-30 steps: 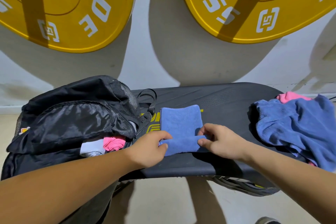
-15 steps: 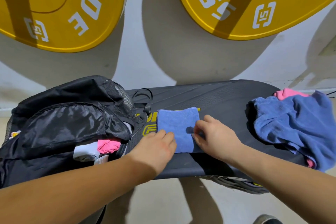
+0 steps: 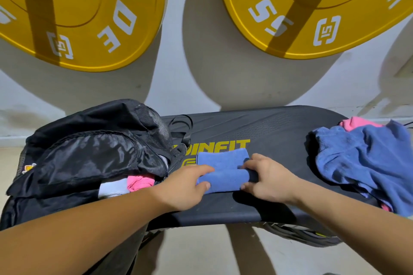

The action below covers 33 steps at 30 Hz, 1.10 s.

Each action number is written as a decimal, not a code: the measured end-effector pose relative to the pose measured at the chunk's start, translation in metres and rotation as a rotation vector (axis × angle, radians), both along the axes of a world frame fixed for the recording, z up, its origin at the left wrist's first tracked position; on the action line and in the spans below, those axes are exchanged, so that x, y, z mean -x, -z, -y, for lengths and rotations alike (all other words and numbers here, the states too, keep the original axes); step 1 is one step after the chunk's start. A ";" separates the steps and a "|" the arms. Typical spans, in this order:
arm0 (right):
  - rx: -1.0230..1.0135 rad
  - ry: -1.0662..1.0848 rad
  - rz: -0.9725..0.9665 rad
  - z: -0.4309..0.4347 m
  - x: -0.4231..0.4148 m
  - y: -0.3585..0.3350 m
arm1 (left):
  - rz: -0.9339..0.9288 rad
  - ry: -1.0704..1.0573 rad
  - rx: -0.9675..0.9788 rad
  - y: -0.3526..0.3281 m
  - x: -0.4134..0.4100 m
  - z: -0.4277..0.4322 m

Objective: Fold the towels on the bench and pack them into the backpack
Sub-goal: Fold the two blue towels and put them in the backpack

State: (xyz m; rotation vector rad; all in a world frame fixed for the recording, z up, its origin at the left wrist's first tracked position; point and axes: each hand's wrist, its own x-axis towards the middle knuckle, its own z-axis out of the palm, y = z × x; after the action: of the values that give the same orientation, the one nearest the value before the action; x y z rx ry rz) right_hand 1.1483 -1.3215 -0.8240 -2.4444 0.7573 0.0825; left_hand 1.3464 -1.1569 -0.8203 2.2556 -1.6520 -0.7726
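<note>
A small folded blue towel [image 3: 223, 168] lies on the black bench [image 3: 279, 140] near its front edge. My left hand [image 3: 185, 187] pinches the towel's left end, thumb below and fingers on top. My right hand [image 3: 266, 179] grips its right end, fingers curled round the fold. The open black backpack [image 3: 89, 154] sits at the bench's left end, with a pink towel [image 3: 139, 182] and a white one [image 3: 114, 188] showing in its mouth. A loose heap of blue towels [image 3: 366, 163] with a pink towel [image 3: 353, 123] behind it lies at the right end.
Two large yellow weight plates [image 3: 93, 18] [image 3: 312, 6] lean against the white wall behind the bench. The bench bears a yellow logo [image 3: 214, 146] by the backpack straps. Beige floor shows below the bench's front edge.
The towel has become narrower, folded over once more front to back. Both hands went from lying on top of it to taking hold of its two ends.
</note>
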 end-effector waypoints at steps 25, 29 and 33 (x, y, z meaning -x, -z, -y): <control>-0.394 0.300 0.094 0.003 -0.012 -0.003 | 0.114 0.108 0.058 -0.006 0.010 0.014; -0.454 0.240 0.063 0.006 -0.015 -0.007 | -0.072 0.018 0.125 -0.004 0.006 0.009; -0.530 0.202 0.063 0.000 -0.015 -0.009 | -0.152 -0.011 0.098 -0.010 0.006 0.009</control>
State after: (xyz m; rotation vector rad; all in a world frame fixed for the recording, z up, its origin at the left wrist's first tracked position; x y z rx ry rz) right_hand 1.1633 -1.3220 -0.8152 -1.8550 0.8275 0.1121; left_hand 1.3404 -1.1661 -0.8101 2.0832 -1.5707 -0.8195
